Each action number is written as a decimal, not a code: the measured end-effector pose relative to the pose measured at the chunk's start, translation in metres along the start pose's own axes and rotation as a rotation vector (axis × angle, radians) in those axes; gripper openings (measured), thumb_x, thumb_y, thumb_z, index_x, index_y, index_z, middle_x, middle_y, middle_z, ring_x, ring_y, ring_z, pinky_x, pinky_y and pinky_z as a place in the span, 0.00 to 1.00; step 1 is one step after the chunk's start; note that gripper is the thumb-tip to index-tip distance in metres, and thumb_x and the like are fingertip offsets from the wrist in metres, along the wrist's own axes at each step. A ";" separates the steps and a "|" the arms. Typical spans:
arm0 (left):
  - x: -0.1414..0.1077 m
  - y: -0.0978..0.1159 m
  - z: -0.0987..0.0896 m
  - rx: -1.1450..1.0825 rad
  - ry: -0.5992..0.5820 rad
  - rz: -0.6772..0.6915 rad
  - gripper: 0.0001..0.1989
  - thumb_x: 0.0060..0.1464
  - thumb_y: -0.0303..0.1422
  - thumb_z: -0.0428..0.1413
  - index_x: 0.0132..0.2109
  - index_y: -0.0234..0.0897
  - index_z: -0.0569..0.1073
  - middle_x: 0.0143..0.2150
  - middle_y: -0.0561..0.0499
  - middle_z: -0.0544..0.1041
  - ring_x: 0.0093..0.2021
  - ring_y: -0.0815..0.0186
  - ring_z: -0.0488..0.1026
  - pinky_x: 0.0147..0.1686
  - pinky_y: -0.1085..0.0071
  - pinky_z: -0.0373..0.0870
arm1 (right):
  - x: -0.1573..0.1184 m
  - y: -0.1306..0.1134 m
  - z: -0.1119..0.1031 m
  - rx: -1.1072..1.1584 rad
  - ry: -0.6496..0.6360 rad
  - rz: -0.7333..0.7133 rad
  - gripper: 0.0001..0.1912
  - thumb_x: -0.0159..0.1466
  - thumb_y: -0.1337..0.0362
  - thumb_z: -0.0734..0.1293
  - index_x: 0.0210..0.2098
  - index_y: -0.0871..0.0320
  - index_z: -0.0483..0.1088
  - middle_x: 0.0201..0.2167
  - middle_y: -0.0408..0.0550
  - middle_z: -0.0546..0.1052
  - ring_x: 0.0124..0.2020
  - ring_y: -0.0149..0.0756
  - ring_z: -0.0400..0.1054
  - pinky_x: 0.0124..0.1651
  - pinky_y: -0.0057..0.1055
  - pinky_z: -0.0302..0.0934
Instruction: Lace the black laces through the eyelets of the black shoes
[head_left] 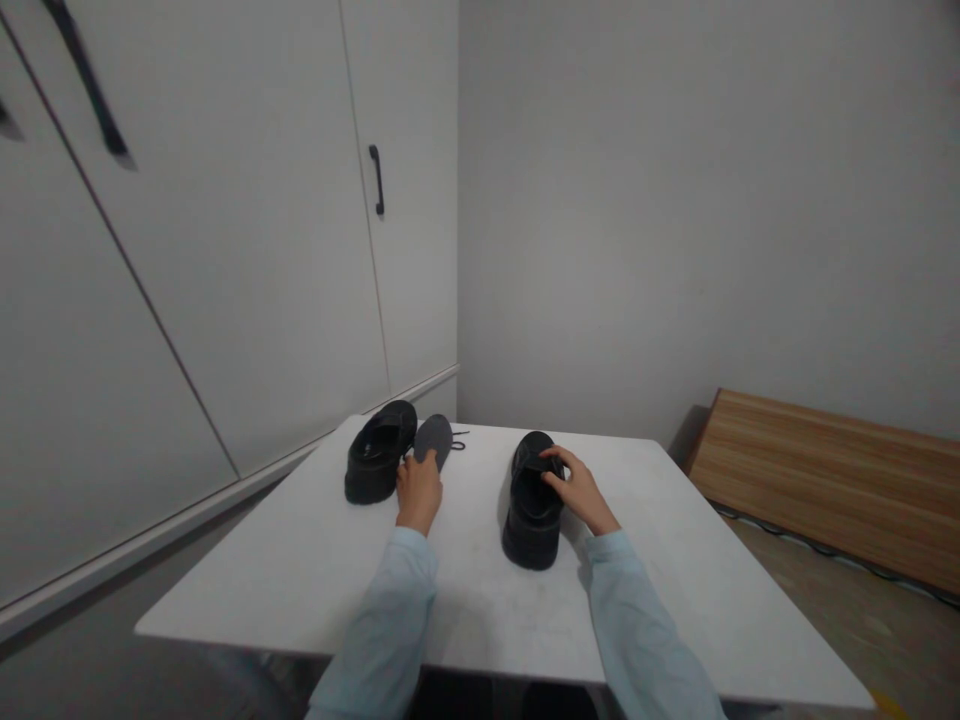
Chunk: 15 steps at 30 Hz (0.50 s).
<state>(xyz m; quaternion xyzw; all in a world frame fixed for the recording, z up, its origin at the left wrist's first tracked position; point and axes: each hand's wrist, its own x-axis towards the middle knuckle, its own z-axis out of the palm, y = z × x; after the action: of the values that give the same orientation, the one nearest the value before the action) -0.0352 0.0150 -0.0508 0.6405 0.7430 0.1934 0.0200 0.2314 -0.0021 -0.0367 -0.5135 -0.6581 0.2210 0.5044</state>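
Observation:
Two black shoes rest on a white table. The left shoe (373, 465) stands with its opening facing up, and a grey insole (433, 437) lies just right of it. My left hand (419, 490) is closed on the near end of the insole. A thin dark lace (459, 440) sticks out beyond the insole. The right shoe (531, 530) stands upright, its heel toward me. At the right side of its opening, my right hand (577, 490) pinches the tongue or upper edge with thumb and fingers.
The white table (300, 590) reaches back to the wall corner. White cabinet doors (262, 250) with dark handles stand at the left. A wooden board (825, 480) leans by the wall at the right.

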 end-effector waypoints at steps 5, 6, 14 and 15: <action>-0.002 0.000 -0.001 0.001 -0.031 -0.059 0.22 0.54 0.25 0.50 0.56 0.38 0.66 0.49 0.33 0.68 0.50 0.45 0.65 0.42 0.58 0.63 | -0.001 0.003 0.001 -0.032 0.012 -0.008 0.15 0.49 0.66 0.65 0.37 0.53 0.72 0.47 0.47 0.74 0.54 0.45 0.64 0.60 0.46 0.51; -0.002 0.001 -0.001 -0.004 -0.028 -0.071 0.22 0.54 0.25 0.50 0.56 0.39 0.66 0.49 0.34 0.68 0.50 0.45 0.64 0.42 0.57 0.63 | 0.000 0.003 0.001 -0.036 0.012 -0.010 0.15 0.49 0.66 0.65 0.37 0.53 0.72 0.47 0.47 0.74 0.54 0.45 0.64 0.59 0.46 0.51; 0.002 0.000 0.001 -0.051 0.084 0.023 0.19 0.50 0.23 0.52 0.50 0.33 0.72 0.48 0.37 0.66 0.49 0.52 0.63 0.46 0.61 0.62 | 0.002 0.003 0.002 -0.036 0.006 -0.016 0.14 0.48 0.67 0.64 0.36 0.54 0.72 0.45 0.48 0.74 0.54 0.45 0.63 0.60 0.46 0.51; 0.003 0.000 0.001 -0.066 0.103 0.068 0.19 0.50 0.22 0.52 0.50 0.32 0.72 0.48 0.38 0.67 0.48 0.54 0.64 0.47 0.62 0.62 | 0.002 0.003 0.002 -0.034 0.004 -0.022 0.14 0.48 0.67 0.64 0.36 0.54 0.72 0.45 0.48 0.74 0.54 0.45 0.63 0.60 0.47 0.50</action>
<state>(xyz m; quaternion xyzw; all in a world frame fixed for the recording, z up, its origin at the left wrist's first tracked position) -0.0357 0.0182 -0.0514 0.6533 0.7142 0.2511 -0.0038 0.2310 0.0012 -0.0394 -0.5154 -0.6663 0.2033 0.4991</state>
